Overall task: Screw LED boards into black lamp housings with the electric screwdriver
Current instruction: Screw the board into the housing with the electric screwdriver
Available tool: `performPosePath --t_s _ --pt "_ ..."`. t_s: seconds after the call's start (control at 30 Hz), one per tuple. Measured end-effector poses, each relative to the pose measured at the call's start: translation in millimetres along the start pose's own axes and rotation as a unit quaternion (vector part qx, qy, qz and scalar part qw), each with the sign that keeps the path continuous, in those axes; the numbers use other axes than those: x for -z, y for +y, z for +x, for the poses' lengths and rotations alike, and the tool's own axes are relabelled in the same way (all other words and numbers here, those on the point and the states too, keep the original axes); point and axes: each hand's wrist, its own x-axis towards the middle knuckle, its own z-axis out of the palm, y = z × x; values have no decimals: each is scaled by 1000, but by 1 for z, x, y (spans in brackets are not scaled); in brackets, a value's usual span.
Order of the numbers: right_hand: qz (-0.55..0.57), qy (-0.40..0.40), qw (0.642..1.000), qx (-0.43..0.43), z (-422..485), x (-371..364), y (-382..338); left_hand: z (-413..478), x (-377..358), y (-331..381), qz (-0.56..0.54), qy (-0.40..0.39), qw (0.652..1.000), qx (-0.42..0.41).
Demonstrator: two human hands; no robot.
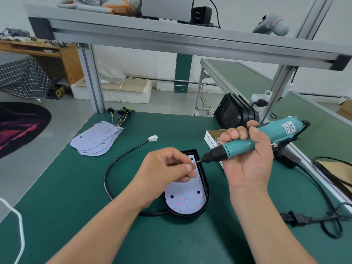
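Note:
A black lamp housing (206,195) lies on the green table with a white LED board (187,197) seated inside it. One screw sits near the board's lower middle. My left hand (167,168) hovers over the housing's upper half and pinches a small screw (193,163) at the tip of the electric screwdriver (247,144). My right hand (247,159) grips the teal screwdriver body, which is held nearly level with its bit pointing left at the screw. The housing's black cable (114,164) loops to the left and ends in a white connector (153,138).
A stack of spare LED boards (95,140) with wired plugs lies at the back left. An open box of screws (214,139) and upright black housings (234,111) stand behind the right hand. The screwdriver's power cord (314,187) trails right. An aluminium frame shelf (171,35) spans overhead.

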Motion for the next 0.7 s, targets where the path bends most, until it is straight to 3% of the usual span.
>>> performPosePath --t_s 0.4,0.7 --pt "-34 -20 999 -1 0 -1 1 1 0 -1 22 17 1000 -11" --pt "-101 31 994 11 2 0 7 4 0 -10 115 48 990 -73"
